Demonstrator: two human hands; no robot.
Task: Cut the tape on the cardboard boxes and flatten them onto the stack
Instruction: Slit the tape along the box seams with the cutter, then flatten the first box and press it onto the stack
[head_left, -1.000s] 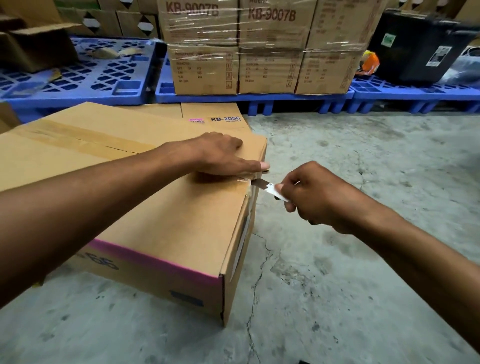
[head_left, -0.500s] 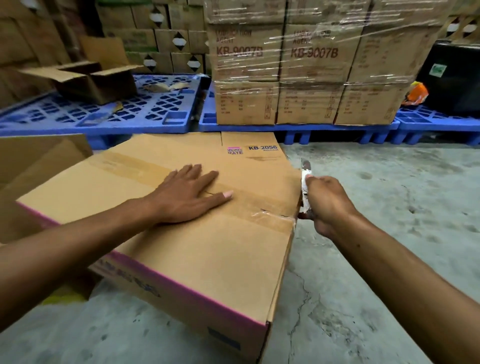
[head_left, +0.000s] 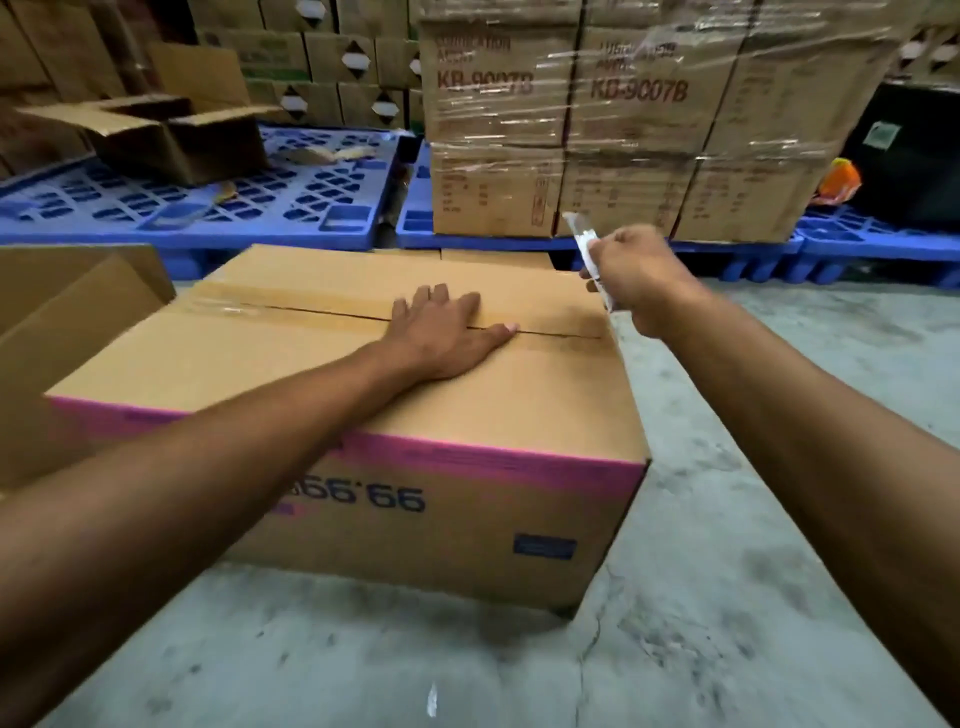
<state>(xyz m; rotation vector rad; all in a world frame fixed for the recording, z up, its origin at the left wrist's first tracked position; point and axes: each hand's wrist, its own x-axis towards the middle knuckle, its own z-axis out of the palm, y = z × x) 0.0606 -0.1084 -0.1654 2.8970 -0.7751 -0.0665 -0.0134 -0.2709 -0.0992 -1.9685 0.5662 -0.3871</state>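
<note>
A partly open box stands at far left on the concrete floor, touching the work box. The cardboard box, with a pink band along its top front edge, sits on the floor at centre, directly ahead of the person. Its taped seam runs left to right across the top face; this is the long axis of the cut. The left hand lies flat and spread on the seam, pressing down and holding nothing. The right hand is closed around a utility knife, blade raised, just beyond the box's right far corner. The right hand is therefore nearer the seam's right end; the seam extends leftward from that grip. Judgement: the cut would run right to left, toward the left hand's fingers, which is a hazard.
</note>
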